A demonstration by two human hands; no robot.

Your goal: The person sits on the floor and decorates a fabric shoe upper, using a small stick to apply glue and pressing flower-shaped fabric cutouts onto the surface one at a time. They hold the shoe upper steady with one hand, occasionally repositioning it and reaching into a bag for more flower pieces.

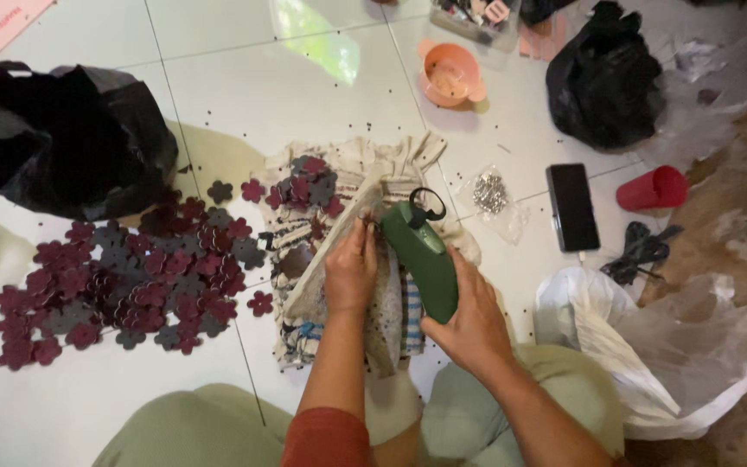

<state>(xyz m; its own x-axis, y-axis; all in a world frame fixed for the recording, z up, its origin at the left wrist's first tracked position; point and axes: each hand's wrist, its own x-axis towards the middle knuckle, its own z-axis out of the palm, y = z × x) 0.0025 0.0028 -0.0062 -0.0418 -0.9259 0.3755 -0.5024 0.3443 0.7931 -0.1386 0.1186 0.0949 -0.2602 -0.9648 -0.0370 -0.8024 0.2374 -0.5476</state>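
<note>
White floor tiles, dotted with tiny dark specks, carry everything, and the person sits on them with knees apart at the near edge.

Clenched around the lower body of a green hand tool, the right hand holds it slanting up and away, its black ring at the far tip. Just beside it, the left hand is closed over the top of a pale wooden block; its fingertips pinch something small at the tool's nose, too small to make out. Block and hands sit over a striped, fringed cloth spread on the tiles, with a small cluster of maroon and grey flower-shaped cutouts at its far end.

Left of the cloth, a much larger heap of flower cutouts spreads toward the left edge, and beyond it stands a black plastic bag. On the right, near the cloth, lies a small clear bag of metal bits, then a black phone, a red cup on its side and a black cord bundle. A white plastic bag slumps at the near right. Toward the far edge sit an orange bowl and a second black bag.
</note>
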